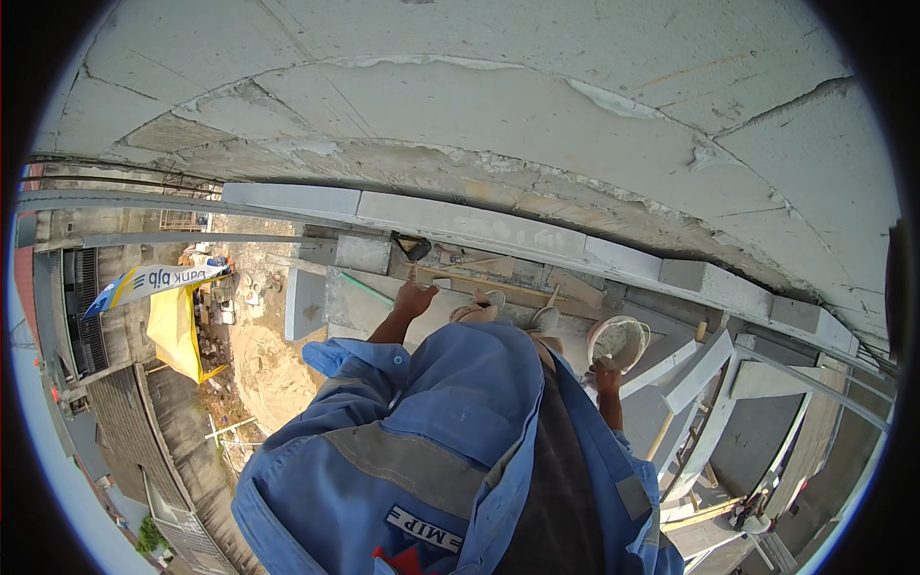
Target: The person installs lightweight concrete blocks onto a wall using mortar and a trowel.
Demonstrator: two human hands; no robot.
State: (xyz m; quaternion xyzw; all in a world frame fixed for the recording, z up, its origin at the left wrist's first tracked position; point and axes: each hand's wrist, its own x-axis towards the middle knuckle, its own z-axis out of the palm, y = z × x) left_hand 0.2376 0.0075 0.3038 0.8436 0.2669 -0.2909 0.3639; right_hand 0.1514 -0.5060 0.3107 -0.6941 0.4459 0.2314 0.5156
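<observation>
My left hand (pixel 414 300) is held out over the planks with its index finger stretched forward and nothing visible in it. Just beyond the fingertip is a small dark scoop-shaped object (pixel 412 247), against the row of pale blocks (pixel 470 227). On my right, a whitish bucket (pixel 634 356) holds grey wet mortar (pixel 618 337). My right hand (pixel 607 375) is closed at the bucket's near rim. Both my feet show below me on the planks, partly hidden by my blue jacket (pixel 450 383).
A wall of large grey blocks (pixel 498 105) with rough mortar joints rises ahead. Loose block pieces (pixel 362 254) and a green strip (pixel 367 287) lie near my left. Ground far below shows a sand heap (pixel 273 369) and a yellow sheet (pixel 177 331). Metal scaffold bars (pixel 815 388) run at right.
</observation>
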